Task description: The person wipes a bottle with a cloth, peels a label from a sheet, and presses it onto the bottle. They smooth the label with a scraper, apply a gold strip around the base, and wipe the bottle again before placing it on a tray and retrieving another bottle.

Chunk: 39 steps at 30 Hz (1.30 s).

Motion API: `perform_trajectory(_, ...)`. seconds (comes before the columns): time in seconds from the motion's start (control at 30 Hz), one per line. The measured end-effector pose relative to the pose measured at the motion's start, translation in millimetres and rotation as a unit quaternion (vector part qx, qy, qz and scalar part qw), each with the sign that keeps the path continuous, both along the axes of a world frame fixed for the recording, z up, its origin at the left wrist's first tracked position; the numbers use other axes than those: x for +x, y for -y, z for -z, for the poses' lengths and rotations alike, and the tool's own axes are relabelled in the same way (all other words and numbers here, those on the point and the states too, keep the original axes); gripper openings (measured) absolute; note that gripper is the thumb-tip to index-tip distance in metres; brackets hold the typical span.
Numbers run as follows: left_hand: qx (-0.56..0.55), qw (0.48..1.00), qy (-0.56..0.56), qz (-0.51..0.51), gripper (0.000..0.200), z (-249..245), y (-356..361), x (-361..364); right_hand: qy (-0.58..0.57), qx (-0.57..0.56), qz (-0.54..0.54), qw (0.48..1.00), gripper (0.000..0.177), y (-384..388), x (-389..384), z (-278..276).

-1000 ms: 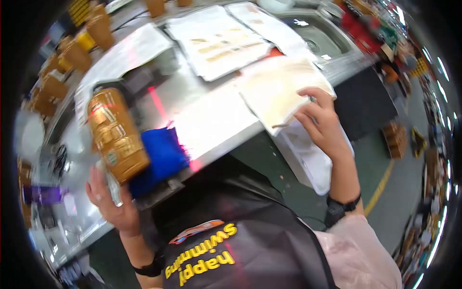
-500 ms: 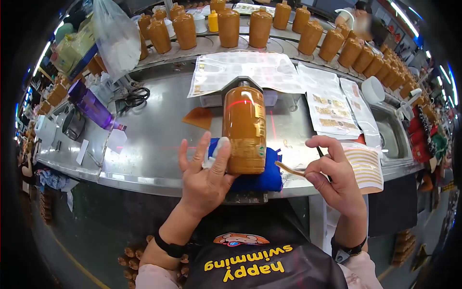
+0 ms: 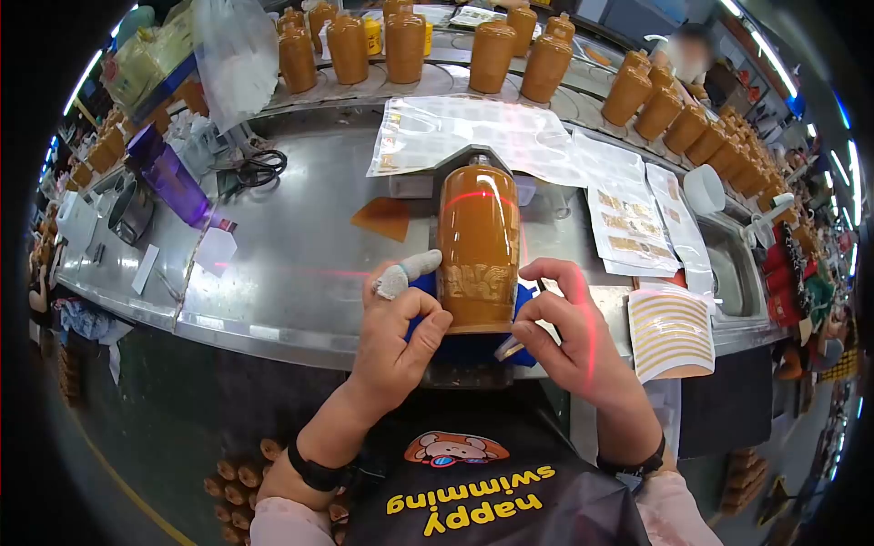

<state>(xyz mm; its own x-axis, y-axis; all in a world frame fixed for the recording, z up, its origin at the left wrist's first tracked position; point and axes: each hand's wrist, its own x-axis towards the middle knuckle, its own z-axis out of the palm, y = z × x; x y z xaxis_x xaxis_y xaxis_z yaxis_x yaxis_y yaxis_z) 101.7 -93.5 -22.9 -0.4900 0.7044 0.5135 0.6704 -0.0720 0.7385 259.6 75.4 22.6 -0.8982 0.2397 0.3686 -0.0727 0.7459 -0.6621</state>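
Note:
A glossy brown bottle (image 3: 478, 237) lies tilted on a blue cloth (image 3: 526, 296), its neck toward a dark holder. My left hand (image 3: 391, 337) is at the bottle's lower left side, fingers curled, a white-covered finger and the thumb against it. My right hand (image 3: 569, 332) is beside the lower right side, with thumb and finger pinched on a thin gold-brown strip (image 3: 510, 348). Part of the strip is hidden by the fingers. A red laser line crosses the bottle's shoulder and my right hand.
Label sheets (image 3: 628, 223) and a sheet of curved gold strips (image 3: 672, 332) lie to the right. Brown bottles (image 3: 405, 45) line the conveyor behind. Left are scissors (image 3: 262, 168), a purple bottle (image 3: 168, 182) and a brown flat piece (image 3: 382, 218). A co-worker (image 3: 687, 56) is at the back right.
My right hand has moved left with the strip to the bottle's base. My left hand has turned and its fingers have curled in. The bottle has rotated, and the conveyor bottles have shifted.

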Motion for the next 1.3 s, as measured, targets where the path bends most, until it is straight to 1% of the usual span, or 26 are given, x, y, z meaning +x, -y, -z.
perform_trajectory(0.1, 0.007, 1.000, 0.003, -0.026, 0.017, 10, -1, 1, -0.011, -0.003, 0.016, 1.000, 0.012, 0, -5, 11)
perform_trajectory(0.17, 0.008, 0.999, 0.047, -0.023, 0.018, 16, 0, 0, -0.014, -0.005, 0.019, 1.000, 0.012, 0, -5, 14)
perform_trajectory(0.3, 0.031, 0.993, 0.113, -0.018, 0.019, 23, -3, 0, 0.006, -0.050, 0.032, 0.998, 0.013, 1, -5, 15)
perform_trajectory(0.43, 0.067, 0.981, 0.181, 0.007, 0.027, 32, -5, -4, 0.018, -0.056, 0.032, 0.998, 0.013, -4, -2, 19)
perform_trajectory(0.53, 0.014, 0.985, 0.173, 0.027, 0.040, 31, -6, 0, 0.022, -0.068, 0.035, 0.997, 0.014, -3, -1, 19)
perform_trajectory(0.63, 0.045, 0.988, 0.150, -0.001, 0.059, 39, -15, 1, 0.021, -0.077, 0.031, 0.996, 0.014, -4, 1, 20)
perform_trajectory(0.73, 0.053, 0.980, 0.191, 0.018, 0.063, 37, -19, 4, 0.014, -0.084, 0.025, 0.996, 0.014, -8, 2, 26)
perform_trajectory(0.83, 0.035, 0.986, 0.161, 0.021, 0.067, 34, -19, 2, 0.010, -0.101, 0.021, 0.995, 0.014, -11, 5, 31)
perform_trajectory(0.97, 0.032, 0.985, 0.166, 0.021, 0.068, 31, -21, 2, 0.022, -0.134, 0.026, 0.990, 0.014, -11, 6, 32)
perform_trajectory(1.13, 0.020, 0.979, 0.198, 0.029, 0.070, 30, -19, 2, 0.017, -0.139, 0.013, 0.990, 0.013, -11, 5, 32)
perform_trajectory(1.23, 0.032, 0.974, 0.219, 0.041, 0.070, 32, -19, 2, 0.015, -0.142, 0.007, 0.990, 0.012, -11, 4, 31)
perform_trajectory(1.3, 0.038, 0.976, 0.209, 0.045, 0.069, 33, -20, 0, 0.013, -0.143, 0.004, 0.990, 0.011, -11, 3, 32)
